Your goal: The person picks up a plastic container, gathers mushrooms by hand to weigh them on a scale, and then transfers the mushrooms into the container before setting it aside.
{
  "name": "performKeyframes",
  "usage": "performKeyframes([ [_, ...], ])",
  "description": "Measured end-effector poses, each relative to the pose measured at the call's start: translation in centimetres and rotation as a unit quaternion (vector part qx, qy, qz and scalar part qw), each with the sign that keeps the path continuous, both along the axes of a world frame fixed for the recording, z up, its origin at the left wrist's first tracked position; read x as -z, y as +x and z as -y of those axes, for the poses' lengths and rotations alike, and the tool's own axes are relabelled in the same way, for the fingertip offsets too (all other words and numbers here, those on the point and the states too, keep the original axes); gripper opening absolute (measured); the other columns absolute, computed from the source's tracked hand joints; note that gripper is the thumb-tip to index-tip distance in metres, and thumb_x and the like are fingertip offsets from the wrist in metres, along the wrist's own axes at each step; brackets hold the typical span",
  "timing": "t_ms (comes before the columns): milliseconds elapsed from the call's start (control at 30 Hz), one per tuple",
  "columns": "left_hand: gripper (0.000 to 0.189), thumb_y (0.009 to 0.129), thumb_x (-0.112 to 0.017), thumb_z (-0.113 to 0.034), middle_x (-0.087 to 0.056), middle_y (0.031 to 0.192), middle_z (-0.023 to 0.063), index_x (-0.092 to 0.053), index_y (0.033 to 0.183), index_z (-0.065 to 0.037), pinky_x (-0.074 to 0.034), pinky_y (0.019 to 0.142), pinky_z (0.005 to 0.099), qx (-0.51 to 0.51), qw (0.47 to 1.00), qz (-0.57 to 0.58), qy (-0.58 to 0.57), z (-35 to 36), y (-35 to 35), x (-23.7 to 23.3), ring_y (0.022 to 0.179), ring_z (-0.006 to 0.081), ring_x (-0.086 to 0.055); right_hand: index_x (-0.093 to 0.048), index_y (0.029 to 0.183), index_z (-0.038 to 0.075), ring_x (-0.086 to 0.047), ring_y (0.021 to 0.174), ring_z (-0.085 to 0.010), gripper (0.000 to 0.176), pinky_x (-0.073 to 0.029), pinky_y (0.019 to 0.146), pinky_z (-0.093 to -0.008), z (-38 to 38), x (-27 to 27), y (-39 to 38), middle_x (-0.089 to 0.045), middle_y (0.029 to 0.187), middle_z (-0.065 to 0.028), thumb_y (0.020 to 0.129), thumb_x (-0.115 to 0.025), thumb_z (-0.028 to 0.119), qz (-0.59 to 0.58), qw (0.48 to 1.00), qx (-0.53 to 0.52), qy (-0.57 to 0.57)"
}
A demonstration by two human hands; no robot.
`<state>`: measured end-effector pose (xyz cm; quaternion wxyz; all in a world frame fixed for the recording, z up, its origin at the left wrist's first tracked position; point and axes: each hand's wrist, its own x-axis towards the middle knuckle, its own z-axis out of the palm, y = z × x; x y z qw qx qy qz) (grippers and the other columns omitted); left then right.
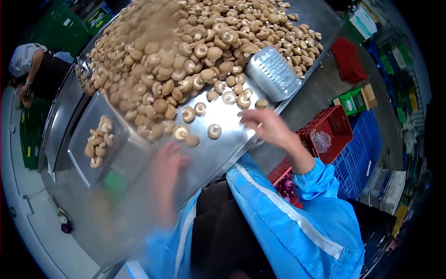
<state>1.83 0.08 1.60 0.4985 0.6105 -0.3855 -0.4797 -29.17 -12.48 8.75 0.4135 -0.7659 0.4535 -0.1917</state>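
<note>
A large heap of brown-capped mushrooms [204,42] covers the far part of the metal table [204,160]. Several loose mushrooms [214,131] lie in front of it, some with pale stems up. My left hand [171,160], hazy in the picture, is over the near side of the table, just below the loose mushrooms, fingers apart with nothing visible in them. Over the right edge, my right hand [265,123] has its fingers loosely bent and apart, holding nothing I can see. It is near a loose mushroom [261,103] and below a stack of clear plastic trays [273,74].
To the left, a shallow tray [83,156] holds a small pile of mushrooms. Red crates [341,123] and a blue pallet [360,153] stand on the floor at right. At far left another person [35,65] bends over beside a green crate [30,135].
</note>
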Motion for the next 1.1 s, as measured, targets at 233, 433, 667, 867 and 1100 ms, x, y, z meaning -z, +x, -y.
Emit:
performKeyframes([
  [233, 0.020, 0.102, -0.047, -0.013, -0.067, 0.091, 0.0121, -0.052, 0.117, 0.000, -0.045, 0.037, 0.0226, 0.120, 0.972, -0.097, 0.176, -2.3, -0.2, 0.0, 0.049, 0.0166, -0.062, -0.060, 0.118, 0.000, -0.069, 0.080, -0.0169, 0.030, -0.054, 0.074, -0.0318, -4.3, 6.1, 6.5, -0.071, 0.087, -0.0105, 0.089, -0.063, 0.007, 0.071, 0.964, -0.086, 0.243],
  [433, 0.020, 0.102, -0.048, -0.017, -0.066, 0.095, 0.0163, -0.050, 0.114, -0.001, -0.046, 0.037, 0.0246, -0.009, 0.903, -0.265, 0.338, -6.3, 2.1, 2.5, 0.050, 0.0197, -0.061, -0.046, 0.126, -0.003, -0.065, 0.058, -0.0151, 0.039, -0.052, 0.048, -0.0272, -6.5, 7.9, 5.5, -0.068, 0.082, -0.0121, 0.094, -0.061, 0.013, 0.077, 0.896, -0.020, 0.438],
  [667, 0.031, 0.098, -0.053, -0.013, -0.066, 0.108, 0.0198, -0.046, 0.126, -0.001, -0.051, 0.058, 0.0279, -0.098, 0.840, -0.407, 0.345, -7.3, 2.4, 3.9, 0.073, 0.0241, -0.064, -0.024, 0.147, -0.003, -0.061, 0.053, -0.0160, 0.057, -0.049, 0.043, -0.0265, -7.8, 10.0, 9.3, -0.068, 0.091, -0.0141, 0.093, -0.042, 0.000, 0.109, 0.877, 0.089, 0.459],
  [867, 0.042, 0.095, -0.052, -0.003, -0.067, 0.103, 0.0228, -0.038, 0.134, 0.005, -0.051, 0.054, 0.0253, -0.178, 0.915, -0.292, 0.214, 0.9, 3.0, 4.2, 0.067, 0.0213, -0.064, -0.034, 0.141, -0.003, -0.057, 0.048, -0.0172, 0.046, -0.044, 0.039, -0.0286, -2.5, 12.6, 13.7, -0.065, 0.093, -0.0186, 0.095, -0.035, -0.001, 0.180, 0.875, 0.181, 0.412],
  [1100, 0.024, 0.095, -0.042, 0.001, -0.063, 0.089, 0.0159, -0.047, 0.118, 0.002, -0.037, 0.045, 0.0269, -0.303, 0.906, -0.285, 0.084, 12.0, 3.7, 6.8, 0.055, 0.0190, -0.053, -0.044, 0.117, -0.006, -0.059, 0.045, -0.0211, 0.026, -0.043, 0.036, -0.0336, 6.9, 13.0, 20.4, -0.059, 0.067, -0.0157, 0.094, -0.033, -0.003, 0.211, 0.882, 0.268, 0.327],
])
